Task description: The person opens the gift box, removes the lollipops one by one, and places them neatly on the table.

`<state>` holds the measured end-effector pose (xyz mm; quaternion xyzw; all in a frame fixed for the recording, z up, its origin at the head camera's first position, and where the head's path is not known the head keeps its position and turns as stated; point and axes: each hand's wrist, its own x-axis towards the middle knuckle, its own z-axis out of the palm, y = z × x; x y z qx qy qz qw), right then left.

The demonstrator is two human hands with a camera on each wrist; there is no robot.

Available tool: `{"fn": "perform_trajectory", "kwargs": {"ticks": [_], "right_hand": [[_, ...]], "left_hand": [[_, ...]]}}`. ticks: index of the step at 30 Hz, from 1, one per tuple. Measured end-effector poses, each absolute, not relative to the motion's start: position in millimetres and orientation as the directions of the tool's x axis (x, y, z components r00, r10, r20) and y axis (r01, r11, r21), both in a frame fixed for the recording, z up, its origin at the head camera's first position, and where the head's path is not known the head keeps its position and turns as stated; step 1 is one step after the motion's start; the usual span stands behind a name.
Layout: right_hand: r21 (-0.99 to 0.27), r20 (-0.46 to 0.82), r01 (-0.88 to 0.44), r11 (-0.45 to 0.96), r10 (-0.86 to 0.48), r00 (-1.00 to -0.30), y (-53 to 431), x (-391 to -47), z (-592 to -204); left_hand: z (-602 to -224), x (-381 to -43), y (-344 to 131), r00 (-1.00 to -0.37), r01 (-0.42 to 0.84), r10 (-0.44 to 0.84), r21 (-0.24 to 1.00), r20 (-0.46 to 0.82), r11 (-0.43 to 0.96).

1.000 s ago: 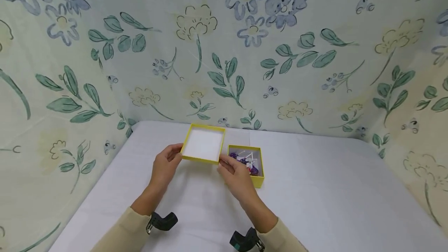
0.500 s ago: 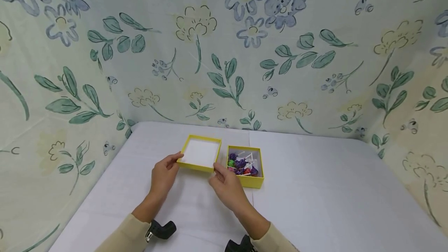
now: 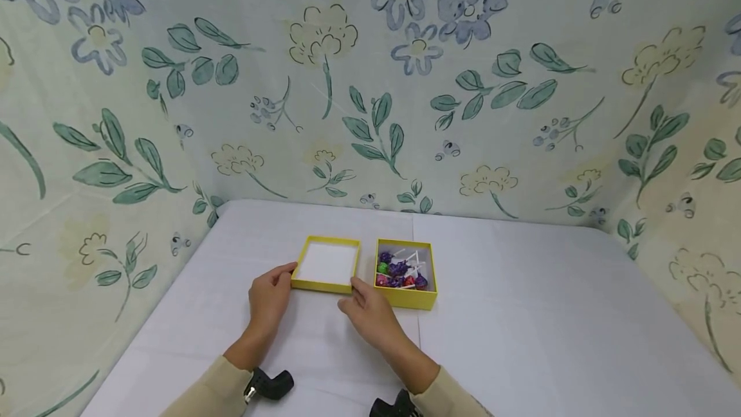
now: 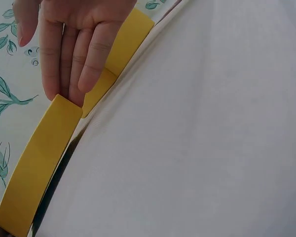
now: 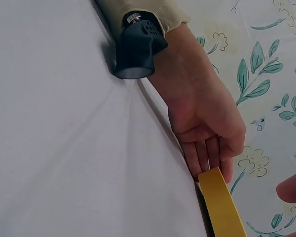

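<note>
We see a lightly creased, white-covered table (image 3: pixel 550 314) bearing an open yellow box (image 3: pixel 412 301); whether the yellow lid (image 3: pixel 327 264) touches the table, we cannot tell.

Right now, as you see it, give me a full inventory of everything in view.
Shallow lid: one, yellow with white inside, left of the box
Box: one, yellow, right of the lid, holding lollipops
Lollipops: several, overlapping too much to count; purple, green and red wrappers, white sticks; inside the box
Table: one, white-topped, under the work
Floral backdrop: number of pieces unclear, pale with blue, green and yellow print, around the table
Wrist devices: two, black, one at each cuff
Sleeves: two, beige, lower edge
Left hand: one, touching the lid's near-left corner
Right hand: one, touching its near-right corner
</note>
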<state>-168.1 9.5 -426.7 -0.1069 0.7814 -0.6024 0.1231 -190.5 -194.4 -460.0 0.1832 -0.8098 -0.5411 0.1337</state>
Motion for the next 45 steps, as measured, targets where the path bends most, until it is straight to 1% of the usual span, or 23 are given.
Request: {"fn": "perform_trajectory", "kwargs": {"ticks": [7,14,21,32,34,38,41,45], "right_hand": [[-0.969,-0.084,-0.001,0.248,-0.331,-0.940,12.6,-172.9,-429.9],[-0.982,-0.082,0.001,0.189,-0.418,-0.905,11.7,-176.6,-436.4],[-0.983,-0.066,-0.019,0.185,-0.444,-0.894,10.3,-180.4,-434.7],[-0.987,-0.088,0.017,0.158,-0.450,-0.889,9.6,-176.7,-436.0],[-0.985,-0.092,0.014,0.173,-0.452,-0.887,10.2,-177.1,-435.3],[-0.969,-0.127,0.017,0.248,-0.436,-0.891,13.1,-177.8,-430.2],[-0.955,-0.167,0.044,0.295,-0.407,-0.898,17.0,-178.1,-424.6],[-0.947,-0.186,0.059,0.316,-0.388,-0.902,22.4,-176.7,-418.3]], "left_hand": [[-460.5,-192.7,-191.8,-0.880,-0.137,-0.472,0.923,0.053,0.359],[-461.3,-190.2,-192.2,-0.863,-0.126,-0.499,0.922,0.080,0.366],[-459.9,-191.1,-190.9,-0.874,-0.106,-0.481,0.936,0.073,0.335],[-459.9,-185.6,-185.9,-0.880,-0.110,-0.469,0.932,0.070,0.347],[-459.1,-185.3,-184.7,-0.883,-0.109,-0.463,0.924,0.078,0.365],[-457.5,-186.2,-182.9,-0.893,-0.107,-0.441,0.912,0.087,0.396],[-456.2,-186.6,-181.9,-0.903,-0.107,-0.423,0.913,0.077,0.394],[-453.9,-185.7,-182.5,-0.904,-0.085,-0.417,0.917,0.093,0.389]]}}
